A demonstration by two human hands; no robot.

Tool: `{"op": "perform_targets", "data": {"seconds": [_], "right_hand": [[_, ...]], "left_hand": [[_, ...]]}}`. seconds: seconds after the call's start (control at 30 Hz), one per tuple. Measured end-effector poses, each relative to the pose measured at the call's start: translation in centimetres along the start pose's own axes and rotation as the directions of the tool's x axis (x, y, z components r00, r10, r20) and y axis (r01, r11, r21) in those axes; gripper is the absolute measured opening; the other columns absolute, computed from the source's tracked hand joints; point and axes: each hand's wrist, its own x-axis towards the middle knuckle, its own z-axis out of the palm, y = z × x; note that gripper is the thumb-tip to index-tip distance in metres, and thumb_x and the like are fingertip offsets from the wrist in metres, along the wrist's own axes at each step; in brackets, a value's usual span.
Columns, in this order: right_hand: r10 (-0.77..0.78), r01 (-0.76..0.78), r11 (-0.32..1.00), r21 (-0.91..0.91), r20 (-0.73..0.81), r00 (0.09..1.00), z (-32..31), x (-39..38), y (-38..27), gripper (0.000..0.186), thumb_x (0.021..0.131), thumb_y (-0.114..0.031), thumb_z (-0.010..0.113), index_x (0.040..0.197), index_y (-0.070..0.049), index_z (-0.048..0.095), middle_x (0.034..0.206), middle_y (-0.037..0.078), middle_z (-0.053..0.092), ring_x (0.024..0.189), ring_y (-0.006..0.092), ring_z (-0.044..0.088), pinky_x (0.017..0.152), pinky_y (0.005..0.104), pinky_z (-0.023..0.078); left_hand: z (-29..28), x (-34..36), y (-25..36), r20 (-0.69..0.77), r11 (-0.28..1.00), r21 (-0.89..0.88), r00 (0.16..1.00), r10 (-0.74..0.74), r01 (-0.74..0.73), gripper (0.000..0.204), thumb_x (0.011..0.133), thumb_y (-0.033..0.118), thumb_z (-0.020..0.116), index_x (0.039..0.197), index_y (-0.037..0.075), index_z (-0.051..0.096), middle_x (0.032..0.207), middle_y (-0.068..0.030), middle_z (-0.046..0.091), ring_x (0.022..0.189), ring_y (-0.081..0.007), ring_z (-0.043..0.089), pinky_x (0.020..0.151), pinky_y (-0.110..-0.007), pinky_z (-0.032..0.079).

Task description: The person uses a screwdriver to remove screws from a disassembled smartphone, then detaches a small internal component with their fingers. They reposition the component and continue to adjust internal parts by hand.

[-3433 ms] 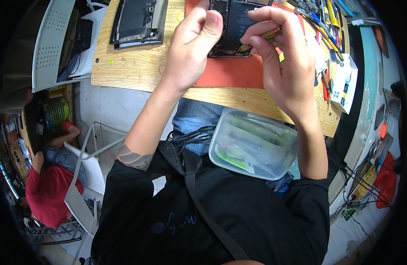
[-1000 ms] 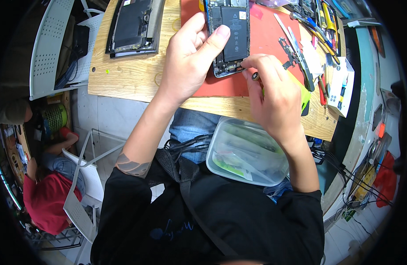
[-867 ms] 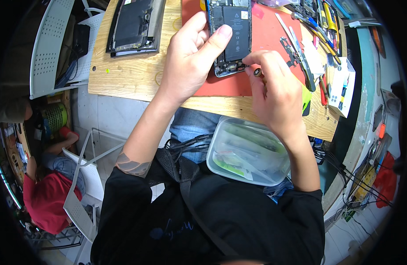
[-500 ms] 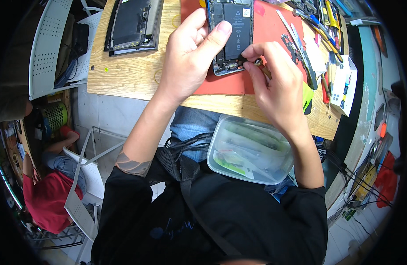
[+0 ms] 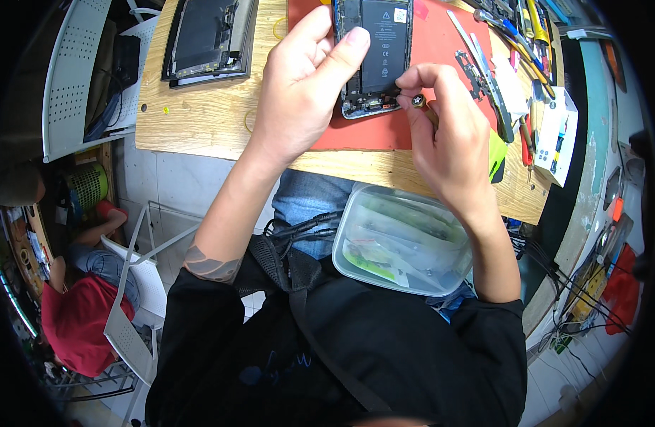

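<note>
An opened smartphone (image 5: 384, 60), its black battery and inner parts bare, is gripped along its left side by my left hand (image 5: 310, 85), thumb lying over the frame. At the phone's lower right corner is my right hand (image 5: 448, 121), thumb and forefinger bent together. Within that hand sits what looks like a small screwdriver (image 5: 418, 101), its round brass-coloured end showing a star mark. Whether the fingertips also pinch a tiny part at the phone's edge is too small to tell. Beneath the phone lies a red mat (image 5: 374, 139).
Another opened phone (image 5: 203, 35) rests on a dark box at the left of the wooden table (image 5: 192, 121). Tweezers (image 5: 487, 78), several tools and a white box (image 5: 555, 135) crowd the right side. A clear plastic tub (image 5: 406, 242) is on my lap. A person in red (image 5: 86, 324) sits at far left.
My right fingertips have drawn slightly right and the screwdriver's end has turned more toward view. The phone has shifted slightly within view, still in my left hand.
</note>
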Motion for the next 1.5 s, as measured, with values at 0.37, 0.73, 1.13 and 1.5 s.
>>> {"op": "perform_targets", "data": {"seconds": [0.37,0.73,1.13,1.5], "right_hand": [[-0.066,0.066,0.981,-0.180,0.003,0.998,0.2,-0.5,-0.1,0.029,0.085,0.015,0.068,0.108,-0.001,0.065,0.097,0.013,0.068,0.086,0.0302,0.073,0.072,0.0370,0.059],[0.010,-0.004,0.995,-0.101,0.065,0.998,-0.4,-0.2,-0.7,0.020,0.089,-0.001,0.076,0.103,-0.006,0.063,0.097,0.010,0.062,0.077,0.0323,0.070,0.065,0.0420,0.056],[-0.013,0.020,0.992,-0.125,0.060,0.998,-0.1,0.1,-0.5,0.020,0.088,0.000,0.076,0.099,-0.007,0.061,0.093,0.010,0.058,0.076,0.0327,0.069,0.062,0.0430,0.054],[-0.009,0.013,0.994,-0.111,0.039,0.999,0.2,0.1,-0.2,0.020,0.087,0.005,0.075,0.100,-0.002,0.062,0.090,0.011,0.061,0.078,0.0301,0.066,0.068,0.0399,0.053]], "left_hand": [[-0.5,0.0,-0.4,0.044,0.999,-0.032,0.999,-0.002,0.003,0.033,0.118,0.020,0.046,0.139,-0.002,0.059,0.123,-0.0075,0.072,0.112,-0.0093,0.067,0.099,-0.027,0.052],[-0.4,-0.1,-0.2,0.046,1.000,-0.015,0.999,-0.004,0.005,0.033,0.118,0.021,0.046,0.138,-0.001,0.060,0.123,-0.0069,0.072,0.111,-0.0084,0.066,0.099,-0.027,0.052],[-0.3,0.2,0.0,0.062,0.999,0.036,0.998,0.016,-0.018,0.033,0.118,0.021,0.047,0.137,-0.002,0.060,0.120,-0.0057,0.071,0.108,-0.0074,0.065,0.097,-0.026,0.051],[0.5,0.1,1.4,-0.001,0.966,0.257,1.000,0.009,-0.009,0.029,0.111,0.011,0.055,0.132,-0.005,0.065,0.113,-0.0105,0.073,0.099,-0.0137,0.067,0.089,-0.029,0.054]]}}
